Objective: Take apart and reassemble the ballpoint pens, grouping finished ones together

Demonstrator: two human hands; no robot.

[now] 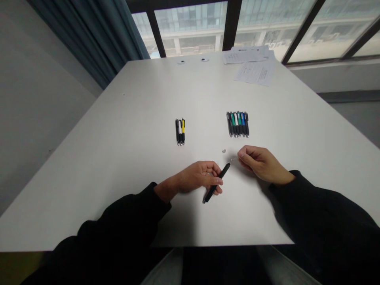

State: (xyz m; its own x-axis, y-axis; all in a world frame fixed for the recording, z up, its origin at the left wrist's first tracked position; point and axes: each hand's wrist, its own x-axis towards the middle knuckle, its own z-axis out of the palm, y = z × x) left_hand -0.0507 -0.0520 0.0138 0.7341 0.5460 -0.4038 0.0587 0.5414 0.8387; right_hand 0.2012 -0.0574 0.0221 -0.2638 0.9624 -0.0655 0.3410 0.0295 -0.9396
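My left hand [206,176] holds a black pen [218,183] between thumb and fingers, tilted with its upper end toward the right. Just right of that end, my right hand [255,160] pinches a thin, pale piece [234,159] too small to make out fully. On the table above the pen lies a tiny dark and light piece [224,151]. Three pens [180,132], one black, one white and one yellow, lie side by side beyond my left hand. Beyond my right hand is a row of several pens [238,124] in grey, green, white, blue and black.
The white table [118,130] reaches back to the windows. Printed papers [255,71] lie at its far right edge. Two small round items [181,62] sit along the far edge. A blue-grey curtain [89,31] hangs at the back left.
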